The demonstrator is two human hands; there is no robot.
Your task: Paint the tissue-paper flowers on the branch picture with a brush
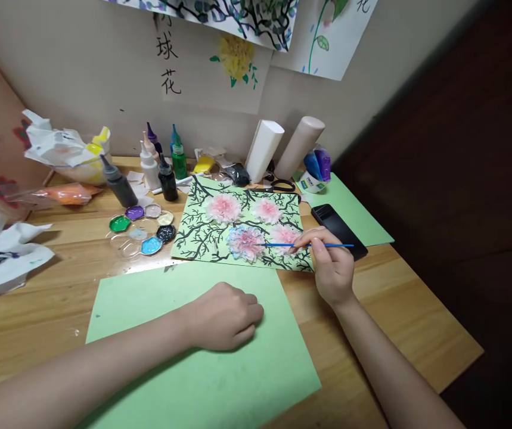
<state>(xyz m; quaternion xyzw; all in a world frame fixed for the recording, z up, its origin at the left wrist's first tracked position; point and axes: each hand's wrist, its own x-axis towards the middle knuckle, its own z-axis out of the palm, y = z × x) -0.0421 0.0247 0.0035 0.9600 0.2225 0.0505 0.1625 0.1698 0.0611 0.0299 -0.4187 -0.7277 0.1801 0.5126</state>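
My right hand (334,262) is closed around a thin blue paintbrush (278,245), held nearly level with its tip pointing left. That tip is at the lower left flower (245,243), which is pink with blue edges. It is one of several raised, ruffled flowers on a green sheet (186,244) painted with black branches. The lower right flower (282,237) lies partly behind the brush and my fingers. My left hand (226,317) rests in a loose fist on a plain green sheet (139,310) nearer to me; whether its curled fingers hold anything is hidden.
Left of the painting is a flower-shaped palette (137,233) with several paints. Paint bottles (177,158), scissors (282,186) and two upright rolls (264,149) stand or lie by the wall. A black phone (338,229) lies at right; crumpled tissue (5,256) at left.
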